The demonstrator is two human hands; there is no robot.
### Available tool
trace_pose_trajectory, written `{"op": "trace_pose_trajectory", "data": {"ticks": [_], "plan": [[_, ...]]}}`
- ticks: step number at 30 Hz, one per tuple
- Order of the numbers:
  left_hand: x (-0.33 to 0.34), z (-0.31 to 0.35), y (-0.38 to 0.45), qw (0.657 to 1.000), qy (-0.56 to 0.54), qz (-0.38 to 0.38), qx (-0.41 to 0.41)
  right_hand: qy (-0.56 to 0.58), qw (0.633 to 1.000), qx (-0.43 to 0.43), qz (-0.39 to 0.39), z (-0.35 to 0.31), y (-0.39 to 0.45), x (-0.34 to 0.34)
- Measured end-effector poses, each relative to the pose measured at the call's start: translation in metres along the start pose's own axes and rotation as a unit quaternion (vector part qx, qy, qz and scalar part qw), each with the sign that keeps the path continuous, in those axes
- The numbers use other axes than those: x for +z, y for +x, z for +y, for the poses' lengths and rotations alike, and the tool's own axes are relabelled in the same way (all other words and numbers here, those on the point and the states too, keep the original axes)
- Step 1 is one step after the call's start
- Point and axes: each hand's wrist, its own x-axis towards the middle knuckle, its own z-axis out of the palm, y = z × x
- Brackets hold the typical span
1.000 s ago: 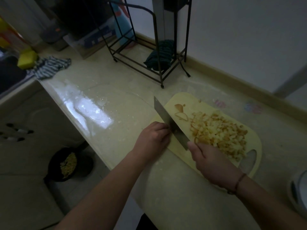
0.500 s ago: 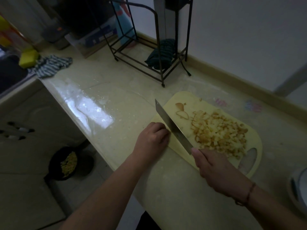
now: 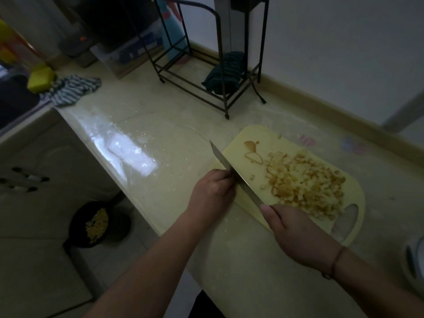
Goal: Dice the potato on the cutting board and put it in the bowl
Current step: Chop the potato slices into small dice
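A pile of diced potato (image 3: 305, 187) lies on the pale yellow cutting board (image 3: 238, 138), with two larger scraps (image 3: 252, 154) at its far-left side. My right hand (image 3: 296, 232) grips the handle of a knife (image 3: 238, 180) at the board's near edge. The blade runs up-left, just left of the pile, with its flat side showing. My left hand (image 3: 213, 191) sits at the board's left edge with curled fingers, touching the blade. Whether those fingers hook the board's edge is hidden. A white round vessel (image 3: 415, 260) is cut off at the right edge.
A black wire rack (image 3: 206, 88) with a dark cloth stands behind the board. A striped towel (image 3: 71, 88) and yellow sponge (image 3: 40, 79) lie far left by the sink. The wet counter's edge runs diagonally; below it a black bin (image 3: 98, 223) holds peelings.
My right hand has drawn the knife left and back from the potato pile, opening a gap of bare board. My left hand stays at the board's left edge.
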Motion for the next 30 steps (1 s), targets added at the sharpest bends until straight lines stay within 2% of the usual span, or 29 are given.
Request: {"op": "trace_pose_trajectory", "data": {"ticks": [4, 11, 15, 21, 30], "plan": [[0.0, 0.0, 0.002, 1.0, -0.007, -0.001, -0.005, -0.016, 0.999, -0.034, 0.003, -0.009, 0.022, 0.005], [0.0, -0.001, 0.003, 1.0, 0.004, 0.003, 0.006, 0.052, 0.998, 0.025, -0.02, -0.004, 0.016, -0.016], [-0.002, -0.001, 0.0, 1.0, 0.001, 0.004, 0.001, 0.055, 0.998, 0.012, -0.006, -0.005, 0.013, -0.008], [-0.013, -0.001, -0.006, 0.999, 0.006, 0.051, -0.011, 0.043, 0.999, -0.026, 0.004, -0.003, 0.009, 0.003], [-0.006, -0.007, -0.003, 1.0, 0.005, 0.0, -0.021, 0.0, 1.0, -0.027, 0.004, -0.005, 0.01, 0.004]]}}
